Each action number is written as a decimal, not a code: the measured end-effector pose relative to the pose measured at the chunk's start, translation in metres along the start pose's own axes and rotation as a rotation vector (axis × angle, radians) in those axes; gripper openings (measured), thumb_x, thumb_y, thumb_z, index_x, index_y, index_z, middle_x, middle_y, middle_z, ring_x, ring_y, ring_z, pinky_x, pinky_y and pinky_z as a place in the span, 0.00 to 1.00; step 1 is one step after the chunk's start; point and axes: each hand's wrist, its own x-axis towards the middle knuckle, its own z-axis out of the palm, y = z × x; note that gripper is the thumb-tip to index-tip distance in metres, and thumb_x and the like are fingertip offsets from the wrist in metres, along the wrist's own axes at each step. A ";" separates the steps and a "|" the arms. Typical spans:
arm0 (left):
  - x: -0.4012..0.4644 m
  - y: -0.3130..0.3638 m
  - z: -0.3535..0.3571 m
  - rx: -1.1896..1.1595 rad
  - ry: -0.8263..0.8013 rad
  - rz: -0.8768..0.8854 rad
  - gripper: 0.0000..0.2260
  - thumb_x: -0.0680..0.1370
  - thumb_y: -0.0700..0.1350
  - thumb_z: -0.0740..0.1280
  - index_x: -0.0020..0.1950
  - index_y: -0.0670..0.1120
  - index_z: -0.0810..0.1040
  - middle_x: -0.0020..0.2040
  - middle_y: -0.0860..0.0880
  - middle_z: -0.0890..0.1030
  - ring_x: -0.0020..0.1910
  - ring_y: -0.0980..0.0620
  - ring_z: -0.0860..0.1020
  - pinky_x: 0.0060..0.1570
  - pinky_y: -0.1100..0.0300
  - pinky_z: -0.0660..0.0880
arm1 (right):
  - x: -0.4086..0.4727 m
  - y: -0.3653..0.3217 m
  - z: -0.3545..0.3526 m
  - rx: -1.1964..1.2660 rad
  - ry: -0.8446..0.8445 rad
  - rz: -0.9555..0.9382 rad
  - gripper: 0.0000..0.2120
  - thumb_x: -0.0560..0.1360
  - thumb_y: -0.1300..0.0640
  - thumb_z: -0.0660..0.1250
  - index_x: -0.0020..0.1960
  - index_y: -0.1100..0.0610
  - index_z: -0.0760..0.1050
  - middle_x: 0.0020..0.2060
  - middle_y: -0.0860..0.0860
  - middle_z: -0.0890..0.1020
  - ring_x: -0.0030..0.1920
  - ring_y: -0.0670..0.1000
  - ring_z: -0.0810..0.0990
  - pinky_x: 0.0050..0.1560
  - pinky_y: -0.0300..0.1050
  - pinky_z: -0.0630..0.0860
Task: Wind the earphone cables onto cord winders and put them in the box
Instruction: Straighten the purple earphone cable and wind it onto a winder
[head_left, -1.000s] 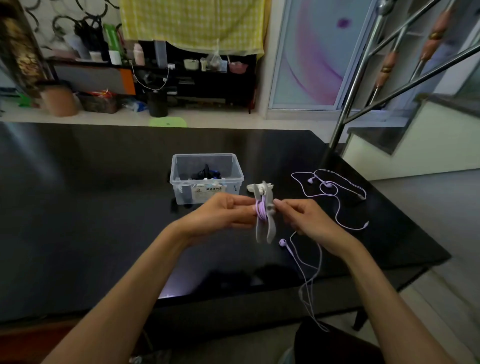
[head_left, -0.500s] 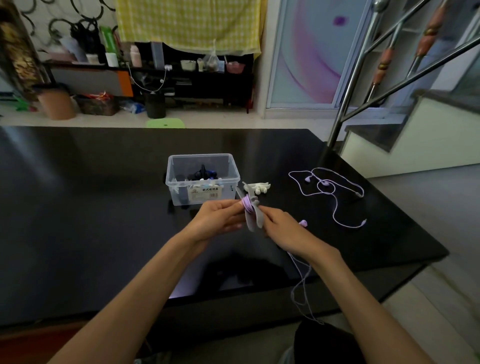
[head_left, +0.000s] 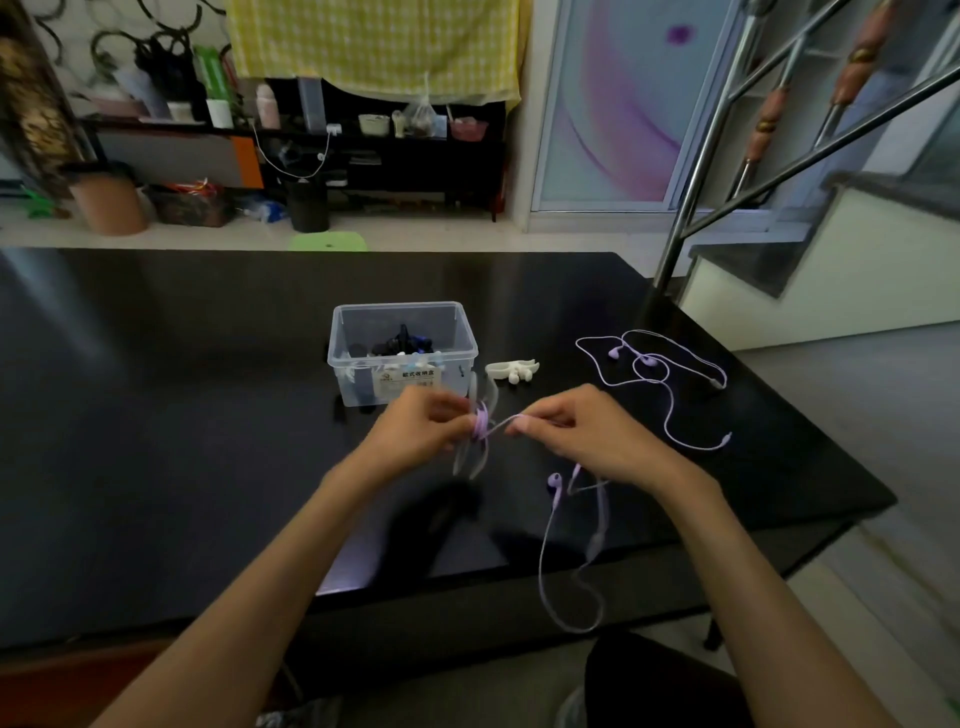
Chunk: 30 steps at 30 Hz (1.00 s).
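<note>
A grey cord winder (head_left: 475, 431), blurred, is pinched in the left hand (head_left: 415, 434) above the black table (head_left: 182, 415). A purple earphone cable (head_left: 550, 561) is wrapped round its middle; the right hand (head_left: 576, 434) pinches the strand, the rest dangling off the near edge. Just beyond stands the clear box (head_left: 402, 353); to its right lie a white winder (head_left: 511, 370) and, farther right, a second purple earphone (head_left: 670, 384).

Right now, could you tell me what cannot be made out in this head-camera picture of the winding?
- Cord winder, head view: motion-blurred, so its shape and the number of turns on it are unreadable.
- Left hand: fingertips blurred; the exact grip is unclear.
- Clear box: the contents are a dark jumble, too small to identify; the label is too small to read.
- Purple cable from the right hand: one strand is blurred, its earbud indistinct.
</note>
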 end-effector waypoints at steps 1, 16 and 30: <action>-0.002 0.002 -0.003 0.028 -0.105 0.013 0.09 0.76 0.41 0.69 0.55 0.42 0.80 0.51 0.42 0.84 0.44 0.53 0.81 0.43 0.65 0.79 | -0.002 0.001 -0.005 0.027 0.045 -0.004 0.07 0.73 0.54 0.70 0.48 0.54 0.84 0.34 0.43 0.82 0.35 0.36 0.79 0.40 0.30 0.73; -0.020 0.026 -0.015 -0.340 -0.432 0.069 0.15 0.78 0.44 0.62 0.64 0.42 0.76 0.59 0.46 0.81 0.59 0.52 0.79 0.56 0.64 0.75 | -0.005 0.004 -0.001 0.346 -0.015 0.089 0.14 0.75 0.46 0.62 0.38 0.54 0.76 0.27 0.46 0.69 0.27 0.41 0.66 0.29 0.30 0.63; 0.001 0.011 0.011 -0.587 0.189 -0.095 0.11 0.80 0.44 0.61 0.54 0.39 0.80 0.48 0.45 0.83 0.46 0.56 0.81 0.45 0.67 0.76 | 0.009 -0.003 0.039 0.137 -0.114 0.119 0.09 0.82 0.58 0.52 0.53 0.57 0.71 0.30 0.48 0.70 0.20 0.36 0.67 0.23 0.28 0.63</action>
